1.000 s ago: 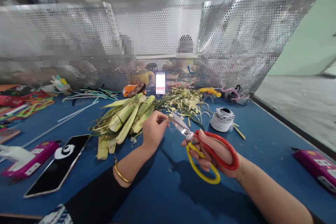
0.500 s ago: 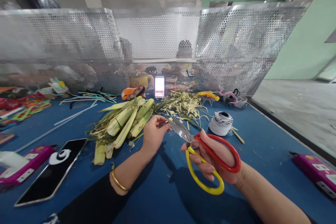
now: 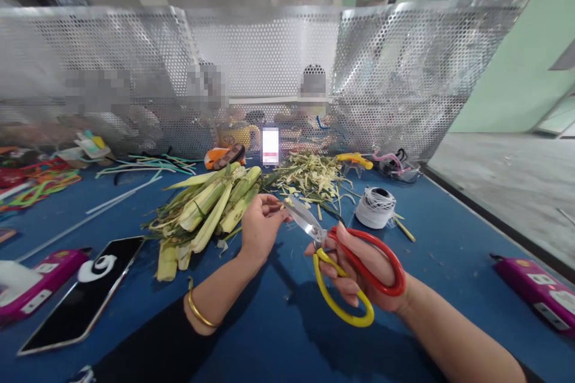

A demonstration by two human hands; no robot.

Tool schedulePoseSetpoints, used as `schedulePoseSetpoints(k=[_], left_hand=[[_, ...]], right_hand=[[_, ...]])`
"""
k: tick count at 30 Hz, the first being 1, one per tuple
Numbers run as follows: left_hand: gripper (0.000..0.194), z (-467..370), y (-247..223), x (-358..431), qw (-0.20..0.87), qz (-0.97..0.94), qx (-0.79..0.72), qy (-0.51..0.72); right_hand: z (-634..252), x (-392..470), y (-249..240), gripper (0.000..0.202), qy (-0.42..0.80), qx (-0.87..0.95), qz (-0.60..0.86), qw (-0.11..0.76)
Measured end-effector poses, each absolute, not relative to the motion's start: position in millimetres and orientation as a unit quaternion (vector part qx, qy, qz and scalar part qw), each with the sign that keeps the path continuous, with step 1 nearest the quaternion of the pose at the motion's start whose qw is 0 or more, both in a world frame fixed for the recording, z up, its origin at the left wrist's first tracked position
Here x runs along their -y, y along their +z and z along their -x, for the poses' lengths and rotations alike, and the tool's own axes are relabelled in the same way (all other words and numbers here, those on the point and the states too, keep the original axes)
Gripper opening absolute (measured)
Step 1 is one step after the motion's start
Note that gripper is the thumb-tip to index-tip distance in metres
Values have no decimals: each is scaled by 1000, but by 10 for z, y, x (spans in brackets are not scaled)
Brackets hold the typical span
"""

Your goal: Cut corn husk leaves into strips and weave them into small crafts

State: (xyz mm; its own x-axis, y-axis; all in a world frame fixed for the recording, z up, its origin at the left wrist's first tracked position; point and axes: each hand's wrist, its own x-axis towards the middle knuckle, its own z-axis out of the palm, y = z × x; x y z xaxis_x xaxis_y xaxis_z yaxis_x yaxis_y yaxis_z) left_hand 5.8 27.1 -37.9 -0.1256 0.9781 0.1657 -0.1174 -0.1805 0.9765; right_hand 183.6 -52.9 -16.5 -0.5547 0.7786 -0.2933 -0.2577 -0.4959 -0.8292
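So from the left on the blue surface [image 3: 449,239]: one purple device [image 3: 49,275], one black-screened slab [image 3: 63,311], then one bundle of pale stalks [image 3: 209,206], overlapping too much to count. The left hand [image 3: 259,226] has its grip nearly closed, apparently pinching one small pale bit [image 3: 288,201] at the fingertips, so that hand's nearest; too tiny to tell its long axis. One pair of scissors [image 3: 306,219] points up-left at it, long axis slanting down-right to handles the right hand's [image 3: 365,263] grip is curled round. Past that, one white spool [image 3: 376,209] and a second purple device [image 3: 536,287]
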Motion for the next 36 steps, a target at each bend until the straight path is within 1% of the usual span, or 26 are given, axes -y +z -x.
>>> schedulePoseSetpoints(k=[5,12,17,26,29,32,34,36], left_hand=[[29,-52,-406,-274,443,-497,-453,593],[28,-57,-434,-275,434,-500,-456,595],[28,-58,-456,-284,428,-504,-453,598],[28,-69,-415,-269,430,-504,-459,592],[28,-65,-370,-262,448,-482,-458,598],[27,-60,-342,-282,505,-428,-443,605],[25,-58,-333,-302,551,-390,-426,603],[23,-54,-324,-316,592,-353,-410,597]], right_hand=[[-1792,552,-234,54,752,424,353,361],[-1794,554,-213,54,764,411,360,343],[-1786,571,-190,51,762,410,359,349],[-1760,582,-291,51,721,451,383,361],[-1781,575,-303,48,688,508,332,397],[-1834,560,-277,50,639,533,287,475],[-1881,538,-253,51,602,523,301,523],[-1924,506,-237,52,570,511,339,547]])
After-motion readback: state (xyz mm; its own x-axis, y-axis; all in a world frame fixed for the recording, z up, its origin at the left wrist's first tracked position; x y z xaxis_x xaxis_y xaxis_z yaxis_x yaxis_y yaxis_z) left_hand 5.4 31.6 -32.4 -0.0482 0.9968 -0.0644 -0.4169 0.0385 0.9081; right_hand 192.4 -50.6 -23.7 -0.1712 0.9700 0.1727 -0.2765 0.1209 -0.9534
